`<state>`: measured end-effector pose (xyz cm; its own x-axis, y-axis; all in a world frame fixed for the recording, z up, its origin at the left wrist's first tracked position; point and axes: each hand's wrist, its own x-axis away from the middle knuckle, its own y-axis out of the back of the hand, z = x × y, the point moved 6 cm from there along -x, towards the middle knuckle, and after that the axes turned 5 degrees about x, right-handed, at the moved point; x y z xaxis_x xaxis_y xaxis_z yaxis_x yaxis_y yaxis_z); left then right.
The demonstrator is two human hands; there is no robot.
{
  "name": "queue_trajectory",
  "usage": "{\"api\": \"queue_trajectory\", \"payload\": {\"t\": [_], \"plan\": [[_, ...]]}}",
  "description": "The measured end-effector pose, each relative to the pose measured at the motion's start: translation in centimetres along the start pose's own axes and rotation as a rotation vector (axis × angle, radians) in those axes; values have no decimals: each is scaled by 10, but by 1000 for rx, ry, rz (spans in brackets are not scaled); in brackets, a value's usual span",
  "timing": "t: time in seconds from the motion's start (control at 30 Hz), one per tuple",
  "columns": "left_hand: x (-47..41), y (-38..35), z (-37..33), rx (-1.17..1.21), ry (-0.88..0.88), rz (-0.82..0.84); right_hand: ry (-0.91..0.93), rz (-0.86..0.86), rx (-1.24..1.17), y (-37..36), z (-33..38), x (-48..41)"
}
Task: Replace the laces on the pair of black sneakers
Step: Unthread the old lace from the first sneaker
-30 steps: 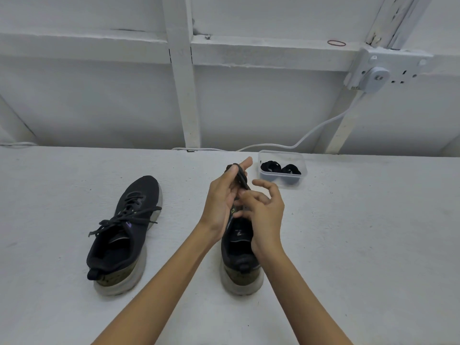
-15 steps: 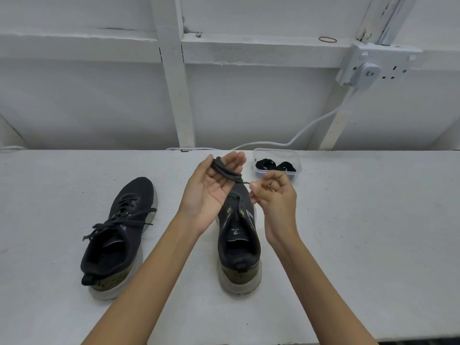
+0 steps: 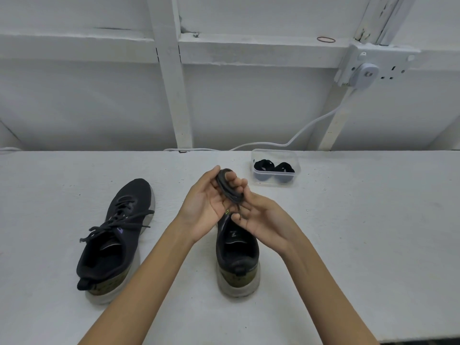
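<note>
Shoelace [image 3: 227,186], dark, flat and limp, sits coiled round the fingers of a person's left hand [image 3: 206,205], which grips it above the unlaced sneaker [image 3: 237,255]. The right hand [image 3: 266,220] pinches its loose tail. Light and slithery, it likely holds best by the coil.

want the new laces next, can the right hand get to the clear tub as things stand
Probably yes: nothing stands between the right hand and the tub beyond it. But it pinches the old lace, so it must let go first.
</note>
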<state>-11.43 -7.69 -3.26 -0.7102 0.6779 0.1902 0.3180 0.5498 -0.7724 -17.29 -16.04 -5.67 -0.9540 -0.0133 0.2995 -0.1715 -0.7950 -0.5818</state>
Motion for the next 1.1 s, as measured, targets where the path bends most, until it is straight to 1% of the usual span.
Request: {"api": "queue_trajectory", "payload": {"t": [0.07,0.1,0.17,0.23,0.37,0.53,0.7,0.83,1.0,1.1], "plan": [[0,0,-2,-50,4,1,-31,26,-113,1,1,0],[0,0,-2,-101,4,-3,-29,38,-131,1,3,0],[1,-1,-2,-190,-4,-7,-5,49,-55,2,8,-1],[1,0,-1,-212,-17,-15,25,46,48,3,11,-3],[1,-1,-3,-330,-74,6,98,19,150,6,15,-7],[-2,-1,-8,-432,-142,-37,148,21,193,5,16,-9],[-5,5,-7,-512,-126,-35,196,-32,316,4,19,-8],[-7,7,-4,-511,-130,-42,214,-40,389,7,22,-11],[-11,-2,-1,-550,-154,44,218,-48,417,17,30,-15],[-19,-6,3,-583,-143,50,177,-26,337,27,32,-18]]}}
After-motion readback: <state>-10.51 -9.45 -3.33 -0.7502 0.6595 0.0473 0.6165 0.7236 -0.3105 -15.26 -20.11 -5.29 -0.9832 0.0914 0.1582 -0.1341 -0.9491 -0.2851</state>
